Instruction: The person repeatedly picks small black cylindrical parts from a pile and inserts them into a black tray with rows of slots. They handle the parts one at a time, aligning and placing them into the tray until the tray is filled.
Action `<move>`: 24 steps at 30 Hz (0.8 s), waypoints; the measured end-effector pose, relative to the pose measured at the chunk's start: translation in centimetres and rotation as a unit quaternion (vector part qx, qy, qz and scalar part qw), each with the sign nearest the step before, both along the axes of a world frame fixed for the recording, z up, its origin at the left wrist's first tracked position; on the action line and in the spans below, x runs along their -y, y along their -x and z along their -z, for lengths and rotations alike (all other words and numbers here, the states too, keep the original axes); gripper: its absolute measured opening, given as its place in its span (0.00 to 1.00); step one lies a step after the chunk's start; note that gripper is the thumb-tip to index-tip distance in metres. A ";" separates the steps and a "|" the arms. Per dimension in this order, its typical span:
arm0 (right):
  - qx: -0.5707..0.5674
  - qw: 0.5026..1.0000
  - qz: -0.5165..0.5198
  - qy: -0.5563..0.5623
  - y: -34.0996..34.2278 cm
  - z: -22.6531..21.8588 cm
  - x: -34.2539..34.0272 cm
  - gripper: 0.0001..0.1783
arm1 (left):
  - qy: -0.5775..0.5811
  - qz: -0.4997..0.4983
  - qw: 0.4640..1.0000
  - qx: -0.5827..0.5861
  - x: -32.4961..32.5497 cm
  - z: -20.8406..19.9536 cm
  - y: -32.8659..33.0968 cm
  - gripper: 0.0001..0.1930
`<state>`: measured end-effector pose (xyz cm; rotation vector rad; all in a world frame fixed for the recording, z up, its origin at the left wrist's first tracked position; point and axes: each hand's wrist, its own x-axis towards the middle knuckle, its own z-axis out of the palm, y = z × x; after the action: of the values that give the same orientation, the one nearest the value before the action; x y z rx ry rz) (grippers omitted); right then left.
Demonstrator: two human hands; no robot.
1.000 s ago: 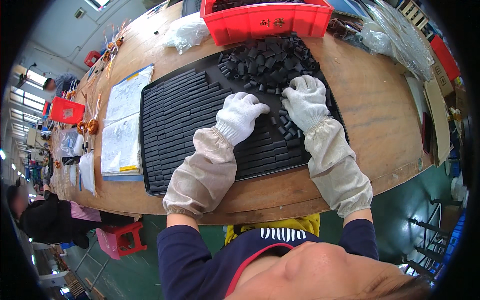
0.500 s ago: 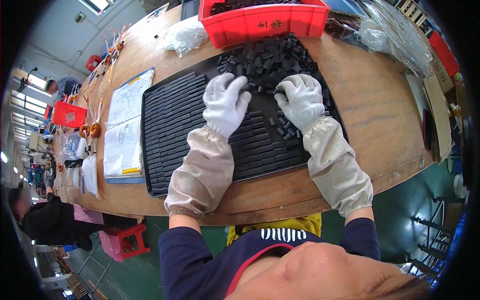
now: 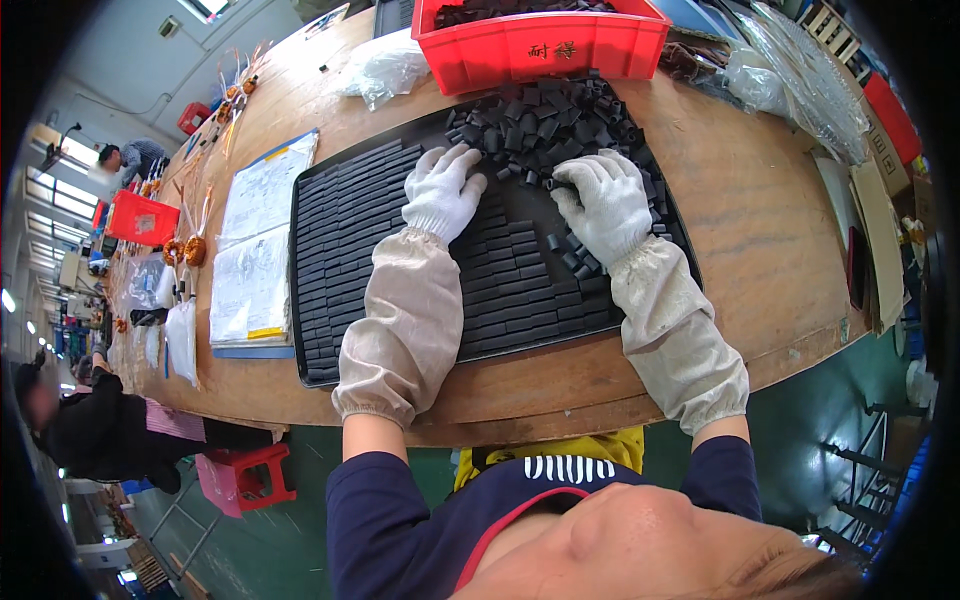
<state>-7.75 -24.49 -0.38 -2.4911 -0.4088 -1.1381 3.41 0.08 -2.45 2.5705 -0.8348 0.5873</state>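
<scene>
Knit-gloved left hand and right hand over short black tubes, rowed and heaped in shallow tray; fingers curled, cannot tell if clamped; grainy wooden worktop.

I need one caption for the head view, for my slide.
Gloved left hand over neat tube rows, gloved right hand near the loose heap.

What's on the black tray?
On the black tray: tight rows of black tubes across the left and near side, a loose heap at the far right, stray tubes beside the right hand. Whatever lies beneath the left hand, right hand and sleeves is covered.
</scene>
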 end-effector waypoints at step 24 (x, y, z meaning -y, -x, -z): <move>-0.024 0.999 -0.018 -0.015 1.2 -1.5 -0.2 0.16 | 0.223 0.083 0.966 -0.105 1.8 -3.7 1.9 0.14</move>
<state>-8.93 -24.33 1.14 -2.4698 -0.4185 -1.0603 1.49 -1.69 1.24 2.0870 -0.7374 0.3887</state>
